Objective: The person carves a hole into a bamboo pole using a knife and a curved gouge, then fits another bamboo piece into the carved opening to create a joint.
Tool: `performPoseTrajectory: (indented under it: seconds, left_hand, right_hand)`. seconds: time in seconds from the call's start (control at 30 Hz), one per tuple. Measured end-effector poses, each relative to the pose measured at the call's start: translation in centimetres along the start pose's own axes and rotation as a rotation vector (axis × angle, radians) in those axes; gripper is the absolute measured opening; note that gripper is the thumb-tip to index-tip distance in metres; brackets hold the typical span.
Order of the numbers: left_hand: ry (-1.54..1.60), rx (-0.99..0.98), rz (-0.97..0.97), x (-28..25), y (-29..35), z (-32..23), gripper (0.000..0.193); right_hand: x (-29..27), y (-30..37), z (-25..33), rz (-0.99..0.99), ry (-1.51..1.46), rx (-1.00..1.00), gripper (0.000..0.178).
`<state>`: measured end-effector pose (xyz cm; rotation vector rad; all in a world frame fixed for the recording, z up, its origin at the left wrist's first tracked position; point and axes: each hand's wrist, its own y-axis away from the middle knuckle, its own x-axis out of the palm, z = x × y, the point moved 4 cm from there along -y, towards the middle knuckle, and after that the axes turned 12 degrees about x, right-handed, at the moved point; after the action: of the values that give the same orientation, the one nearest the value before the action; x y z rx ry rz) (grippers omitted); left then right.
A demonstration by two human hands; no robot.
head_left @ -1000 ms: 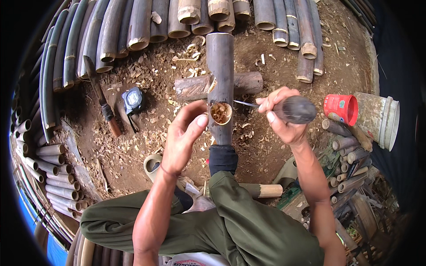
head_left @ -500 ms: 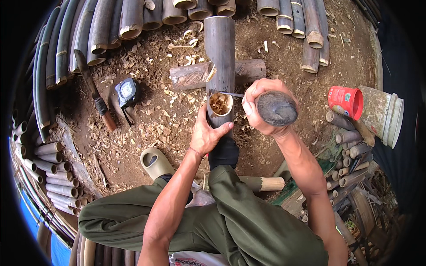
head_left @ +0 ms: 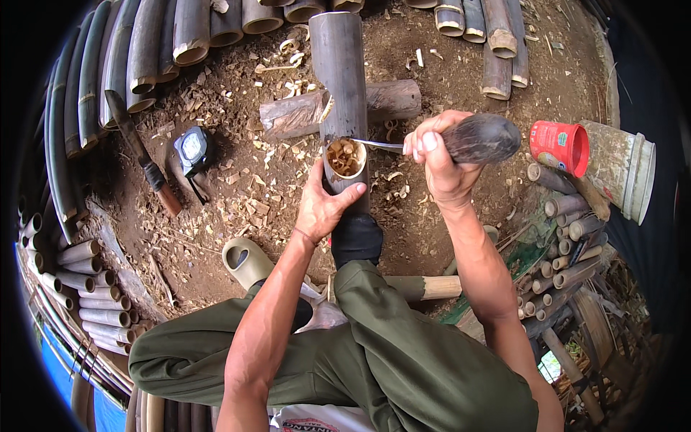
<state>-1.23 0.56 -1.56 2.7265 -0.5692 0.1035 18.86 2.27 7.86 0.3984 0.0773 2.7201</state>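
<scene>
A thick grey bamboo tube (head_left: 342, 65) lies pointing away from me, its far part across a shorter bamboo piece (head_left: 394, 99). Pale shavings (head_left: 344, 157) fill an opening cut in its upper side, and a second notch shows farther up on the left. My left hand (head_left: 322, 205) wraps around the tube just below the opening, thumb on top. In my right hand (head_left: 445, 165) is a knife (head_left: 488, 138) with a thick dark handle. Its thin blade reaches left to the far rim of the opening. My foot in a black sock (head_left: 357, 237) is at the tube's near end.
A machete (head_left: 152, 173) and a tape measure (head_left: 193, 150) lie on the chip-strewn dirt at left. Bamboo tubes (head_left: 191, 36) line the far side. A red container (head_left: 560, 147) and a pale bucket (head_left: 625, 173) are at right, above stacked bamboo pieces (head_left: 576, 272).
My right hand has tilted, so the knife handle now points right instead of up toward me. The view has shifted slightly. My left hand keeps its hold on the tube.
</scene>
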Motion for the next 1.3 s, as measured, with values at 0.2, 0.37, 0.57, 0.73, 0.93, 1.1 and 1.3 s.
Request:
performPoseTrajectory:
  seconds: [0.2,0.37,0.57,0.73,0.93,1.1,1.3]
  left_hand:
    - [0.072,-0.013,0.005,0.1,0.0,-0.2,0.076]
    - [0.109,-0.045,0.038,0.0,-0.3,0.1,0.081]
    - [0.269,-0.111,0.093,-0.1,-0.8,-0.3,0.090]
    - [0.385,-0.136,0.147,-0.5,-0.6,0.1,0.091]
    - [0.409,-0.182,0.166,-0.5,-0.7,0.3,0.089]
    - [0.340,-0.172,0.153,-0.5,-0.8,0.4,0.085]
    - [0.207,-0.115,0.064,0.2,-0.9,1.2,0.087]
  right_hand:
    - [-1.9,0.3,-1.1,-0.179,-0.180,0.105,0.010]
    - [-3.9,0.5,-2.9,-0.365,-0.326,0.340,0.010]
    - [-1.9,2.1,-0.3,-0.116,-0.006,0.036,0.009]
    - [3.5,8.2,2.2,0.564,0.561,-0.294,0.019]
    - [4.9,10.3,0.7,0.713,0.718,-0.348,0.019]
    - [4.7,10.8,0.2,0.763,0.770,-0.378,0.016]
    - [3.3,11.2,-1.1,0.809,0.866,-0.448,0.017]
